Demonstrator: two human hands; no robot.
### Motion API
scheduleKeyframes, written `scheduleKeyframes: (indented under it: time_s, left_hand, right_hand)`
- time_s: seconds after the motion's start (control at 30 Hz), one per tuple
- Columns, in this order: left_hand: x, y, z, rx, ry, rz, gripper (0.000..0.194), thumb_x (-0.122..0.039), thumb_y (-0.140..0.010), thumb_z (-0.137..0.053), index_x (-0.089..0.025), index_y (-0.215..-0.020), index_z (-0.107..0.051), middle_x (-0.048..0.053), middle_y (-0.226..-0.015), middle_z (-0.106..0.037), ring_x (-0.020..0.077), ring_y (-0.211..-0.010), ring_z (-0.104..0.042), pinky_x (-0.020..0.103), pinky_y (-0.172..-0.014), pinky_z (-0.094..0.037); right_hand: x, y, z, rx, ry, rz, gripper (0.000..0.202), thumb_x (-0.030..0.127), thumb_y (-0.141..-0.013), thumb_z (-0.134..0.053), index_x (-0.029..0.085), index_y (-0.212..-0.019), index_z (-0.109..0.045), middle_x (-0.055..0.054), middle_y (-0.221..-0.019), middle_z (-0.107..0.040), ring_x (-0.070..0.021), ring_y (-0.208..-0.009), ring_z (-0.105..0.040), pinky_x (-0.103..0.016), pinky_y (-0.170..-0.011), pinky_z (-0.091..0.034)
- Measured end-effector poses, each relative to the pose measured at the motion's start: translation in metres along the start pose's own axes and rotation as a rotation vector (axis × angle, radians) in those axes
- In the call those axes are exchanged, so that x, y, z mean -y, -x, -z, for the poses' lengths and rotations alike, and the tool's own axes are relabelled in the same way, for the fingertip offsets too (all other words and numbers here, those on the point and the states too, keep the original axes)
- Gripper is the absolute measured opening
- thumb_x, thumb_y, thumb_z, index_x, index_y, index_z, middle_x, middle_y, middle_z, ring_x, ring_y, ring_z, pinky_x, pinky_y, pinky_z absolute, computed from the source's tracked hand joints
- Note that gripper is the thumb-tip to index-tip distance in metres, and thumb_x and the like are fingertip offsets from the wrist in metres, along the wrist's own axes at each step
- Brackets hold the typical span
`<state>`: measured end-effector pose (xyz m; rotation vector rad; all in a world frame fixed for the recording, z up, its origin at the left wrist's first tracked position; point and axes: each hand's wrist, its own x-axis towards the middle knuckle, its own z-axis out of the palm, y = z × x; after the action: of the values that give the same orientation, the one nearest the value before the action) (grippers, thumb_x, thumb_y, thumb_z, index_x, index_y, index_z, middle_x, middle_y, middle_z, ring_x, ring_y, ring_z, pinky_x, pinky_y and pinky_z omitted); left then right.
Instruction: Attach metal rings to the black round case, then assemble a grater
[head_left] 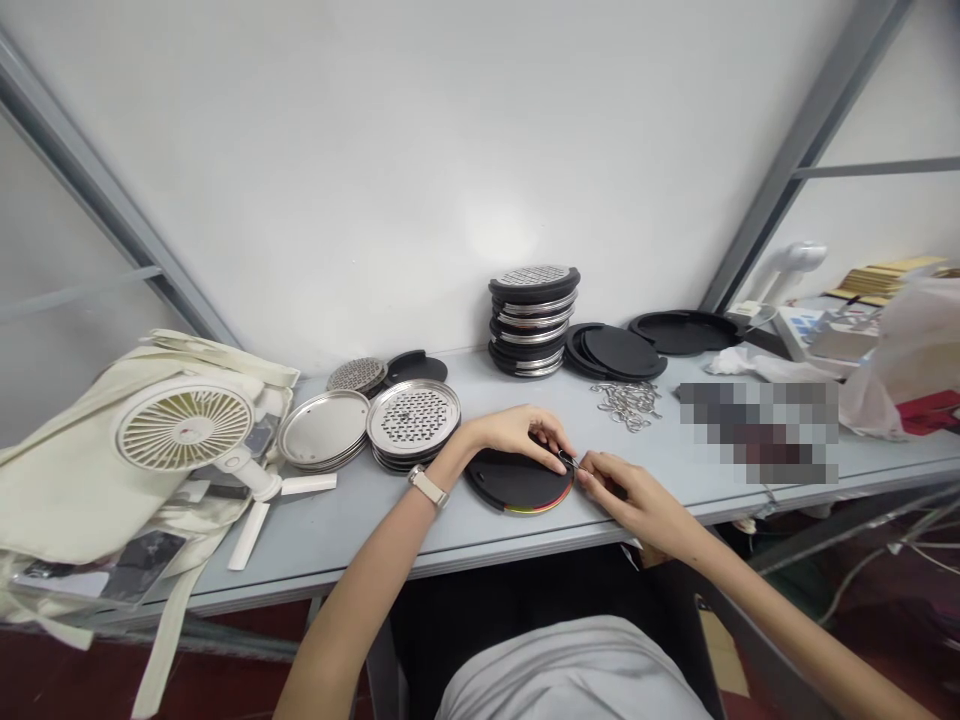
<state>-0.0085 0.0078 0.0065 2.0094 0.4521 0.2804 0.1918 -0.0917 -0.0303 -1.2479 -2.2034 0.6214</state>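
A round black disc (517,484) with a red and yellow strip along its near rim lies on the table in front of me. My left hand (525,437) reaches over its upper right side, fingers bent and pinched at a small metal ring at the edge. Close by on the right, my right hand (616,485) has thumb and fingertips closed on a small metal piece touching that same spot. Its exact shape is hidden by the fingers. Beyond my right hand lies a pile of small metal clasps (628,403).
Perforated metal discs (415,418) and plain metal discs (325,430) are stacked to the left, near a white fan (187,428) on a cream bag (71,480). Behind stands a tall disc stack (531,325), beside black discs (622,352). A plastic bag (919,345) is far right.
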Motion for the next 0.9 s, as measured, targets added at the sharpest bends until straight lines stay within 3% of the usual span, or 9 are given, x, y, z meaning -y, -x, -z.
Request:
scheduleKeyframes:
  time_s: [0.47,0.9]
  left_hand:
    - [0.0009,0.0007,0.0014,0.034,-0.045,-0.081,0.034,-0.033,-0.07,-0.073,-0.016,-0.099,-0.069,0.005,-0.093,-0.06,0.0129,-0.083,-0.053,0.025,-0.075,-0.042]
    - [-0.0051,0.0014,0.0001,0.014,-0.002,0.007,0.033,-0.032,-0.067,-0.075,-0.017,-0.096,-0.071,0.004,-0.092,-0.062,0.0111,-0.08,-0.054,0.023,-0.074,-0.041]
  right_hand:
    - [0.0027,-0.0003,0.0009,-0.012,0.0,0.019,0.03,0.037,-0.095,-0.035,0.021,-0.073,-0.046,0.001,-0.066,-0.051,-0.0153,-0.063,-0.049,-0.027,-0.061,-0.039]
    - [-0.0027,-0.0007,-0.0023,-0.017,0.008,0.028,0.028,0.035,-0.094,-0.037,0.021,-0.07,-0.042,0.003,-0.063,-0.044,-0.0142,-0.06,-0.045,-0.026,-0.059,-0.036]
